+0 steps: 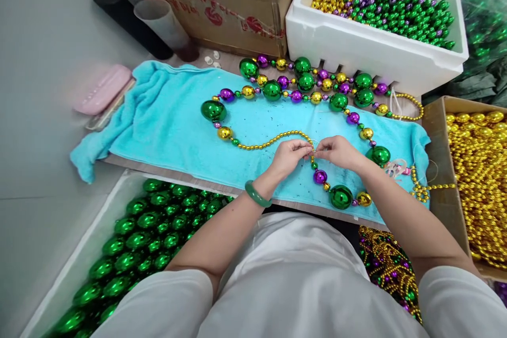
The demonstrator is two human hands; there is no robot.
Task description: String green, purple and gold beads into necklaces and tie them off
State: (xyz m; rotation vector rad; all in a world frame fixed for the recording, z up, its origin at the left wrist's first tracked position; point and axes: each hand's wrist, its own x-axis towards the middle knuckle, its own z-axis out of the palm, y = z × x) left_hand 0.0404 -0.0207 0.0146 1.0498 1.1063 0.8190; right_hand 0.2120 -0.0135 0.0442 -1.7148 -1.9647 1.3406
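Note:
Over the turquoise towel my left hand and my right hand meet fingertip to fingertip. Both are closed in a pinch on the bead necklace, where a run of small gold beads joins a green bead and a purple bead. Fine thread shows at the fingertips, though its exact path is too small to make out. The necklace loops across the towel with large green beads, purple beads and gold beads. A second beaded strand lies along the towel's far edge.
A white foam box of loose beads stands behind, beside a cardboard box. Gold bead strands fill a carton at right. A bin of green beads sits at lower left. Scissors lie near my right forearm.

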